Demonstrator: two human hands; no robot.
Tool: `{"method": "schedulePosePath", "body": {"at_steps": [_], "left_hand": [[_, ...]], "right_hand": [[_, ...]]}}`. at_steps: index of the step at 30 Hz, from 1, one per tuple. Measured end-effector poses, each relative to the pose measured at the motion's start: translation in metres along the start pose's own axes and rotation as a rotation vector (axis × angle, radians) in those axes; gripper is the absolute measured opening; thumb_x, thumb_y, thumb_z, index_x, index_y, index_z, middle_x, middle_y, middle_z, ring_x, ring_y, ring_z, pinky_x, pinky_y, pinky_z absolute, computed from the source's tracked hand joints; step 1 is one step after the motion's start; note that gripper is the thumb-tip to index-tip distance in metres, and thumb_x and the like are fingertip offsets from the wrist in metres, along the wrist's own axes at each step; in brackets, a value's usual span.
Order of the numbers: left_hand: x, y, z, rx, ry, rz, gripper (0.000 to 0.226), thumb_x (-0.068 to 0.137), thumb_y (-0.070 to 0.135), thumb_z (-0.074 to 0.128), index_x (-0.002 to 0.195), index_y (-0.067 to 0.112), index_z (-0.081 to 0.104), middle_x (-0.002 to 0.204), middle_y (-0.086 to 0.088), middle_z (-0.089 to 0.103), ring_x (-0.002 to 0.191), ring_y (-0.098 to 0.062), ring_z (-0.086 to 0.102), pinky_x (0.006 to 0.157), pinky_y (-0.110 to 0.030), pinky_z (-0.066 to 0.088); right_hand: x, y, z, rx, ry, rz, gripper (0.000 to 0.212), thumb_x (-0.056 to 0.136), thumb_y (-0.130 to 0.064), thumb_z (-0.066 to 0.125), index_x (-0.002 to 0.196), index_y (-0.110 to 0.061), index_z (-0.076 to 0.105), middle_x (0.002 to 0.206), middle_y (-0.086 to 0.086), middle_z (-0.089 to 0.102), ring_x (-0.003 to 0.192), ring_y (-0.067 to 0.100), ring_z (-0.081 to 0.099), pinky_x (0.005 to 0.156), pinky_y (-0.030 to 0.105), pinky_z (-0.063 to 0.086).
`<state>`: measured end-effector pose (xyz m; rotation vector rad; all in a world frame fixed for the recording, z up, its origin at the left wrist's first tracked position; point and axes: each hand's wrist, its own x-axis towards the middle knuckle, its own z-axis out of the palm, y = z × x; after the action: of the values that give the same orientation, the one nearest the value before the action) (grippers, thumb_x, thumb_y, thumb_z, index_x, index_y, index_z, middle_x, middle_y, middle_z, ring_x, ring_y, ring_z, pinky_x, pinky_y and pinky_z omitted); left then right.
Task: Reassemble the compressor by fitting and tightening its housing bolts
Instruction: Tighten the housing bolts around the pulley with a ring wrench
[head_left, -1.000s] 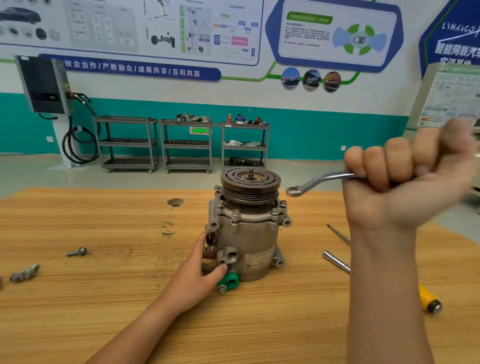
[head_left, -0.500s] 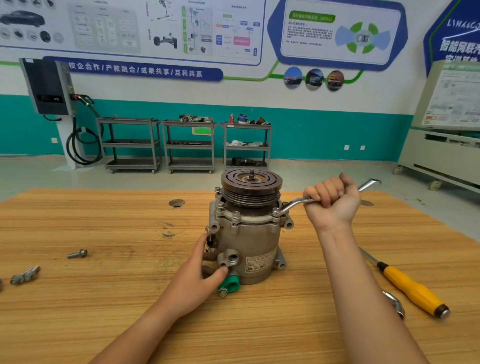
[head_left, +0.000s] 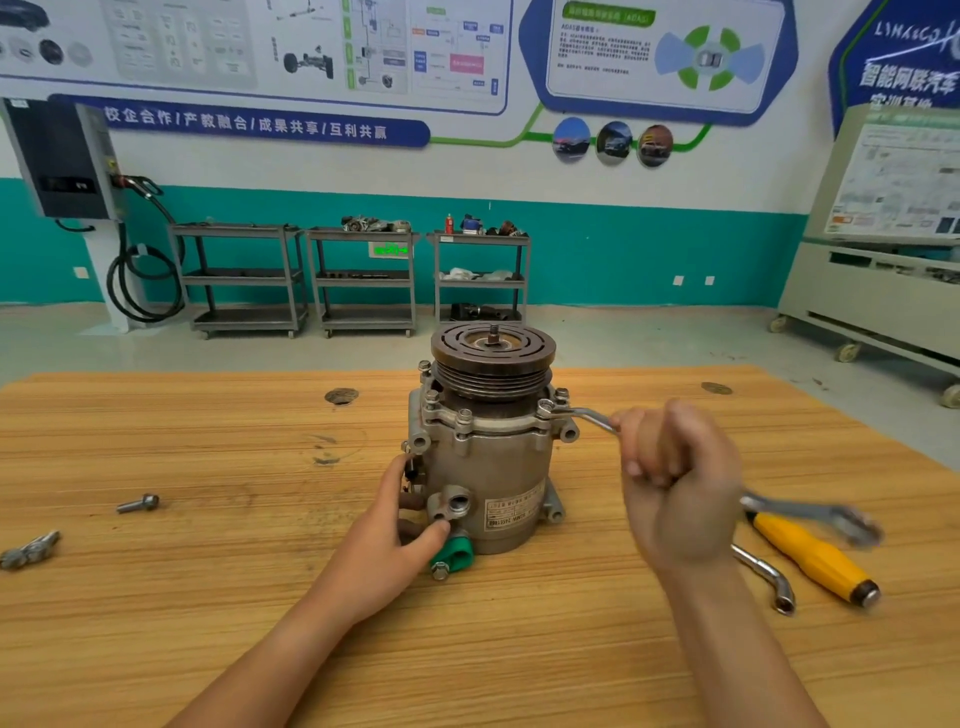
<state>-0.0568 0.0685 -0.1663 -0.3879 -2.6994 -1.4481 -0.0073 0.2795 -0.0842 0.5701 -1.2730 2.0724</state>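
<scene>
The grey metal compressor (head_left: 493, 467) stands upright on the wooden table (head_left: 208, 597), pulley end up, with several bolts around its top flange. My left hand (head_left: 395, 535) holds its lower left side, thumb near a port and a green cap (head_left: 453, 553). My right hand (head_left: 675, 483) grips a ring wrench (head_left: 587, 415). The wrench's ring end sits on a flange bolt (head_left: 544, 408) at the compressor's right. Its free end (head_left: 831, 519) sticks out blurred behind my fist.
A yellow-handled screwdriver (head_left: 810, 556) and a bent socket wrench (head_left: 769, 577) lie right of my right hand. A loose bolt (head_left: 137, 503) and a small metal part (head_left: 28, 550) lie at the far left. Carts and equipment stand beyond the table.
My right hand brought the wrench down from the air onto the right flange bolt, then swung its handle toward me. The left hand stayed on the compressor.
</scene>
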Motion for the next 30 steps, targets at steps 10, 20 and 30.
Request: {"method": "schedulePosePath", "body": {"at_steps": [10, 20, 30], "left_hand": [[-0.001, -0.004, 0.0, -0.011, 0.016, 0.123, 0.032, 0.083, 0.012, 0.06, 0.115, 0.014, 0.053, 0.09, 0.01, 0.062, 0.081, 0.008, 0.058, 0.062, -0.008, 0.043], [-0.001, 0.0, -0.001, -0.041, -0.015, -0.003, 0.083, 0.087, 0.037, 0.062, 0.145, 0.042, 0.003, 0.103, 0.026, 0.046, 0.089, 0.006, 0.057, 0.071, -0.013, 0.044], [-0.001, 0.0, -0.002, -0.053, -0.01, -0.002, 0.083, 0.087, 0.038, 0.062, 0.146, 0.041, 0.003, 0.103, 0.029, 0.047, 0.085, 0.009, 0.058, 0.066, -0.009, 0.044]], "right_hand": [[-0.013, 0.069, 0.115, -1.306, -0.108, -0.573, 0.031, 0.079, -0.02, 0.072, 0.05, -0.012, 0.062, 0.047, -0.001, 0.056, 0.05, 0.019, 0.051, 0.064, 0.031, 0.032], [0.042, -0.05, 0.079, 0.19, 0.282, -0.31, 0.047, 0.089, -0.025, 0.045, 0.043, -0.026, 0.036, 0.038, -0.013, 0.026, 0.034, 0.006, 0.021, 0.038, 0.019, 0.022], [0.093, -0.002, 0.003, 0.556, 0.257, 0.334, 0.062, 0.097, -0.028, 0.03, 0.035, -0.02, 0.031, 0.033, -0.008, 0.019, 0.027, 0.007, 0.014, 0.034, 0.016, 0.015]]}}
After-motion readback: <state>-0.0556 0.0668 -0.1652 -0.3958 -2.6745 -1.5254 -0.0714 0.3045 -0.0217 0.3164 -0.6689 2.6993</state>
